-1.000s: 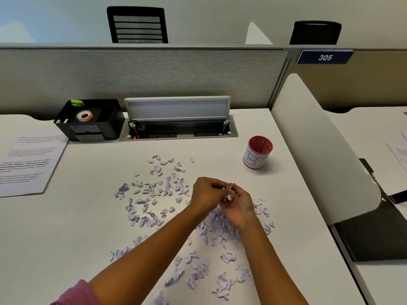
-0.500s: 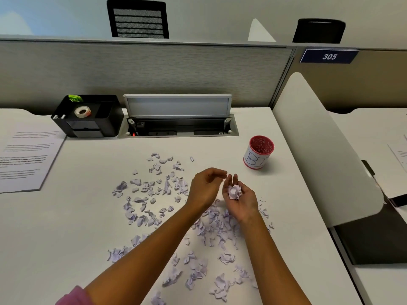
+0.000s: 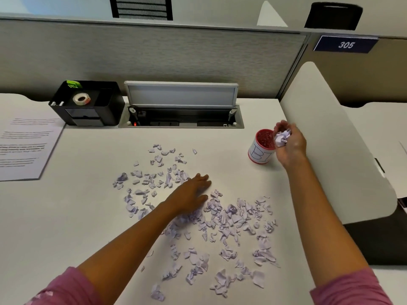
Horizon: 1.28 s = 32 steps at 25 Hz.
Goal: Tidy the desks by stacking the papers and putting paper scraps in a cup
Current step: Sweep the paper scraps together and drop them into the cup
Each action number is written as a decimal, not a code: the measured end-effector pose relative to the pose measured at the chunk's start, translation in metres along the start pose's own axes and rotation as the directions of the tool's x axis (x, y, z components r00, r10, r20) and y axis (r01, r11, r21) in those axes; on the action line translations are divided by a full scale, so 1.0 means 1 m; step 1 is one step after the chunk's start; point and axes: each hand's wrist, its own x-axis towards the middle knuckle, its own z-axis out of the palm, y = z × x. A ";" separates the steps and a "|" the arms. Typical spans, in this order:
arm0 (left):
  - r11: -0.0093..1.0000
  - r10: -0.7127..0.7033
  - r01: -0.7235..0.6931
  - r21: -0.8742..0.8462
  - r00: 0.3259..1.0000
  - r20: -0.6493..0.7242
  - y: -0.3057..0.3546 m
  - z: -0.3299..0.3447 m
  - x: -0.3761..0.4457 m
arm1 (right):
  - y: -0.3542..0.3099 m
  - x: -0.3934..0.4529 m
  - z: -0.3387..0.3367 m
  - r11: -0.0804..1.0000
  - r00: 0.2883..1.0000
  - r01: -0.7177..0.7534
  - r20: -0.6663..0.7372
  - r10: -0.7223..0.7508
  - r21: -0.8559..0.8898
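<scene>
Lilac paper scraps [image 3: 222, 219] litter the desk [image 3: 66, 216] centre. My right hand [image 3: 290, 144] holds a crumpled wad of scraps [image 3: 282, 138], fingers curled round it, at the red cup [image 3: 261, 148] rim, two o'clock. My left hand [image 3: 191, 194] lies flat, fingers straight, on the scraps.

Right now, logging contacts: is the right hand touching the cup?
Cannot tell. In the head view the right hand, gripping a scrap wad, overlaps the cup rim.

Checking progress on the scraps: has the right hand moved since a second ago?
Yes. The right hand, holding a wad of scraps, went from above the scattered scraps to the red cup.
</scene>
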 end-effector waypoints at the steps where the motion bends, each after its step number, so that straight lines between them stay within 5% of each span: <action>1: 1.000 0.004 -0.004 -0.014 1.000 0.004 -0.002 0.000 0.000 | -0.001 0.007 0.002 0.993 0.998 0.060 0.004 -0.060 -0.105; 7: 0.997 0.016 -0.016 -0.078 1.000 0.002 -0.008 0.003 0.001 | 0.006 0.017 -0.002 0.705 0.939 0.340 0.193 -0.283 -0.623; 15: 0.992 0.017 -0.017 -0.124 1.000 0.002 -0.012 0.004 0.001 | 0.022 -0.018 -0.012 0.567 0.885 0.457 0.290 -0.363 -0.685; 19: 0.983 -0.028 -0.004 -0.184 0.985 -0.170 -0.003 0.005 -0.002 | 0.076 -0.057 -0.023 0.558 0.907 0.418 0.367 -0.208 -0.716; 24: 0.989 -0.098 0.017 -0.149 0.824 -0.558 -0.026 -0.014 -0.010 | 0.150 -0.076 -0.049 0.265 0.874 0.451 0.482 0.063 -0.852; 27: 0.978 -0.198 0.129 -0.162 0.811 -0.550 -0.060 -0.042 -0.004 | 0.172 -0.069 -0.041 0.140 0.830 0.517 0.534 0.160 -0.845; 32: 0.957 -0.286 0.283 -0.062 0.890 -0.356 -0.097 -0.083 0.025 | 0.195 -0.044 0.004 -0.011 0.801 0.539 0.509 0.316 -0.842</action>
